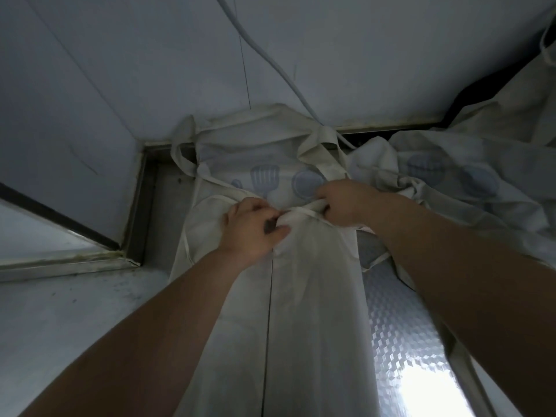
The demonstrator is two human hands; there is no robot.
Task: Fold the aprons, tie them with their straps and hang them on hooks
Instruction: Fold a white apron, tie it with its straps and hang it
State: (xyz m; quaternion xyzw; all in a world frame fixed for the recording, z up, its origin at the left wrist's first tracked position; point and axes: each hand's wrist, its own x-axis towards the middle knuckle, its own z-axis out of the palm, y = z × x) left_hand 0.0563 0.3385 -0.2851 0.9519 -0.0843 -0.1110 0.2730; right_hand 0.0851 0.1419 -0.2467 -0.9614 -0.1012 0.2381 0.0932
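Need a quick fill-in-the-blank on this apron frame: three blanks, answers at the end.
1. The apron gripped by the left hand and right hand carries a blue printed ____ beside a round shape.
2. A second apron lies crumpled on the person's ____ side.
3. A white cable runs down the ____ behind the aprons.
Answers: spatula; right; wall.

Dim, bluish, wide-angle view with bent edges; glare on the patterned surface (421, 383) bottom right.
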